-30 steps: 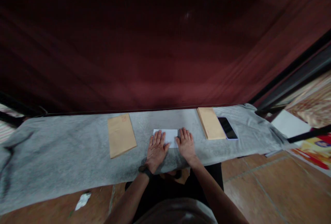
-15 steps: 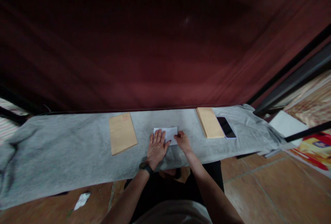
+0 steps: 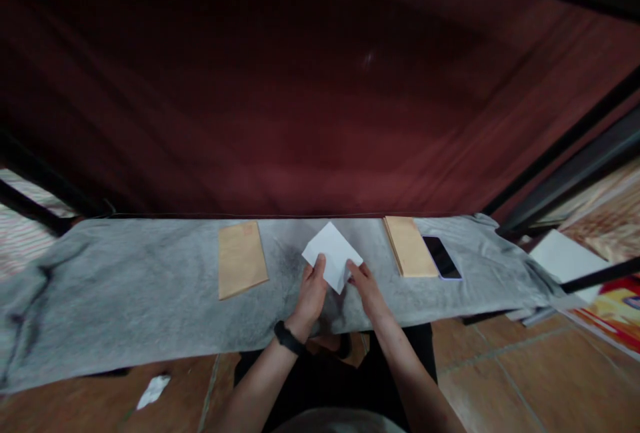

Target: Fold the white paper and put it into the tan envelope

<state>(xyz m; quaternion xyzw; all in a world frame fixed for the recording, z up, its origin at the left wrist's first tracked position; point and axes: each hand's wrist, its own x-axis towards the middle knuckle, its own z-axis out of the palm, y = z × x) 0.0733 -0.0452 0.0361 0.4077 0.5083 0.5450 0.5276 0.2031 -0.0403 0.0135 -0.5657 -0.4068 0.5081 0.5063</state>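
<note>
A folded white paper (image 3: 333,253) is lifted off the grey cloth (image 3: 125,286) and turned like a diamond. My left hand (image 3: 313,293) pinches its lower left edge, thumb on top. At its lower right edge my right hand (image 3: 366,286) grips it with closed fingers. A black band sits on my left wrist. A tan envelope (image 3: 241,258) lies to the left of my hands, and a stack of tan envelopes (image 3: 409,245) lies to the right.
A dark phone (image 3: 441,256) lies beside the right stack. A dark red curtain (image 3: 320,99) hangs behind the table. A crumpled white scrap (image 3: 151,389) lies on the tiled floor at the lower left. White sheets (image 3: 563,256) and coloured prints sit at the far right.
The white paper lay flat under both my palms; now both hands have picked it up and rotated it above the cloth.
</note>
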